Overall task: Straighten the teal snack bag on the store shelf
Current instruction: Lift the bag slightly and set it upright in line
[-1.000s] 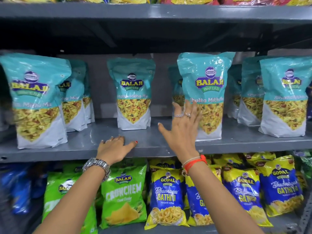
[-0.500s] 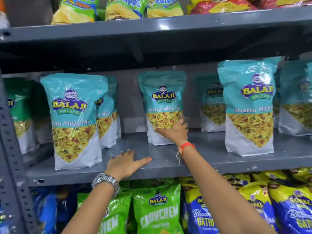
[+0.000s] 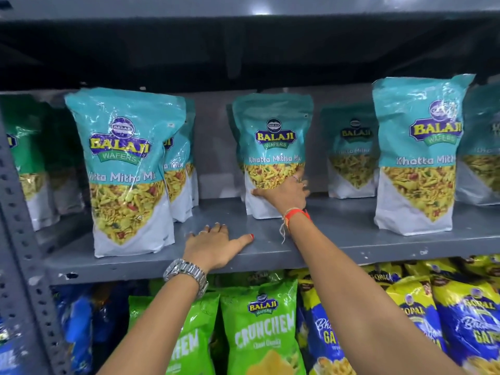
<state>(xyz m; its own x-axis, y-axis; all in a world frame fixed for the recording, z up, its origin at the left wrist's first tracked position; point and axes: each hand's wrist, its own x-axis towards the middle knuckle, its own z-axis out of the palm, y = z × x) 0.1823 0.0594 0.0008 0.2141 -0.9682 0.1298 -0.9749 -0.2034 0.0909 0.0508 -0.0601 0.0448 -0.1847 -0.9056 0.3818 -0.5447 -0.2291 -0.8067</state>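
A teal snack bag (image 3: pixel 272 142) marked Khatta Mitha Mix stands upright toward the back of the grey metal shelf (image 3: pixel 270 258), near its middle. My right hand (image 3: pixel 284 194) grips the bag's lower front, thumb on its left side and fingers around its right edge. My left hand (image 3: pixel 216 246) lies flat on the shelf's front part, fingers spread, holding nothing, a little left of and in front of the bag.
More teal bags stand on the same shelf: a large one at the front left (image 3: pixel 127 171) and one at the front right (image 3: pixel 418 155), others behind. Green bags (image 3: pixel 262 328) and blue-yellow bags (image 3: pixel 473 320) fill the shelf below. A perforated upright (image 3: pixel 19 239) frames the left.
My right hand left the bag on the right, moved left to the middle teal bag and closed on its lower part. My view moved left and closer. The left hand stayed on the shelf.
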